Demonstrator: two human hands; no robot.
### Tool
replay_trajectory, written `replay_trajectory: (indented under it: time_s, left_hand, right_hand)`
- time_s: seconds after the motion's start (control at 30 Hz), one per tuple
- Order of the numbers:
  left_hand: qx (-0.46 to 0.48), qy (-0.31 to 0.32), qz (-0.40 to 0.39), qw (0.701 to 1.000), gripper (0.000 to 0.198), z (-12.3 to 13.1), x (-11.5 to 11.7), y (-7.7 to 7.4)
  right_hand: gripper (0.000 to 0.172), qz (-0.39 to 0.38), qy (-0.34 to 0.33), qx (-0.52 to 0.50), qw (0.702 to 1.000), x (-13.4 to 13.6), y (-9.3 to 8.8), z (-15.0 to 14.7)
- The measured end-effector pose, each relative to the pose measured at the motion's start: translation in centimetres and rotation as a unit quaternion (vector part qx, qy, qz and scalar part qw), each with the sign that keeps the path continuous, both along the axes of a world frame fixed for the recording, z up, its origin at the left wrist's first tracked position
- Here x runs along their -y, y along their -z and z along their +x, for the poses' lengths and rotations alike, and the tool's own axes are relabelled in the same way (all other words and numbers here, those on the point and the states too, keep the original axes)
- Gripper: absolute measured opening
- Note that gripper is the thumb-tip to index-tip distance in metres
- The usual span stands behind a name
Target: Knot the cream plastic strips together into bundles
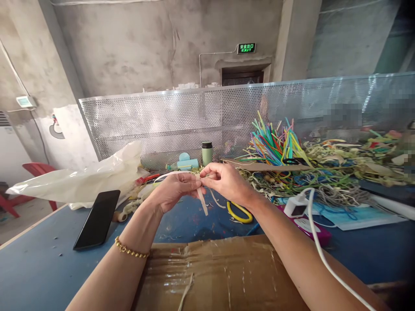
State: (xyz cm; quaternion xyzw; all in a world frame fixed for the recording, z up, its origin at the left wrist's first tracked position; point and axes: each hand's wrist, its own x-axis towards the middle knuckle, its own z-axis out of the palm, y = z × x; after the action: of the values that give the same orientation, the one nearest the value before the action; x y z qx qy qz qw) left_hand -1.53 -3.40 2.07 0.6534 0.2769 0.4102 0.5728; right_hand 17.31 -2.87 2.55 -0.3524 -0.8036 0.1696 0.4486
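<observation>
My left hand (177,188) and my right hand (223,180) meet at the middle of the view, above the blue table. Between their pinched fingertips is a pale, flat strip (203,201), one end of which hangs down below the fingers. A thinner pale strand (216,199) curls down beside it, under my right hand. The exact spot where the fingers grip is partly hidden by the fingers themselves. Just below my right hand lies a yellow looped handle (240,213). A flattened cardboard sheet (214,272) lies between my forearms.
A black phone (97,220) and a plastic bag (84,177) are at left. Behind my hands stands a green bottle (207,153). Colourful strips (275,142) and tangled cords (292,183) heap at right, near a white charger (296,205) with a cable. A perforated metal screen (162,125) backs the table.
</observation>
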Motion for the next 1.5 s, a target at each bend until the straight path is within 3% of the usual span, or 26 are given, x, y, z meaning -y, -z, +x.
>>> replay_trajectory:
  time_s: [0.17, 0.27, 0.37, 0.43, 0.5, 0.6, 0.67, 1.03, 1.5]
  left_hand:
    - [0.015, -0.009, -0.006, 1.0, 0.016, 0.2, 0.1, 0.0]
    - [0.018, -0.005, -0.007, 1.0, 0.016, 0.2, 0.2, -0.1]
    - [0.036, -0.019, -0.003, 0.999, 0.015, 0.3, 0.1, -0.2]
    - [0.061, -0.044, -0.01, 0.997, 0.015, 0.4, 0.0, -0.2]
    - [0.087, -0.075, -0.025, 0.993, 0.014, 0.5, -0.1, -0.2]
    - [0.109, -0.111, -0.036, 0.987, 0.014, 0.5, -0.3, -0.1]
    - [0.115, -0.119, -0.034, 0.986, 0.014, 0.5, -0.4, -0.1]
    - [0.164, -0.094, -0.069, 0.98, 0.008, 0.9, -0.4, -0.1]
    - [0.178, -0.085, -0.072, 0.978, 0.01, 0.1, -0.7, -0.4]
  right_hand:
    - [0.013, -0.037, -0.061, -0.028, 0.997, 0.0, 0.0, 0.0]
    - [0.018, -0.019, -0.062, -0.032, 0.997, -0.4, 0.0, 0.3]
    - [0.015, 0.074, 0.04, -0.03, 0.996, -0.5, -0.2, 0.5]
    - [0.012, 0.158, 0.127, -0.02, 0.979, -0.1, -0.4, 0.5]
    - [0.02, 0.199, 0.163, 0.007, 0.966, 0.6, -0.6, 0.3]
    - [0.038, 0.165, 0.138, 0.076, 0.974, 1.5, -0.5, -0.5]
    - [0.041, 0.134, 0.13, 0.12, 0.975, 1.7, -0.1, -1.2]
    - [0.023, 0.074, 0.088, 0.082, 0.99, 0.7, 1.1, -1.8]
    - [0.026, 0.061, 0.092, 0.113, 0.987, 0.9, 1.0, -1.9]
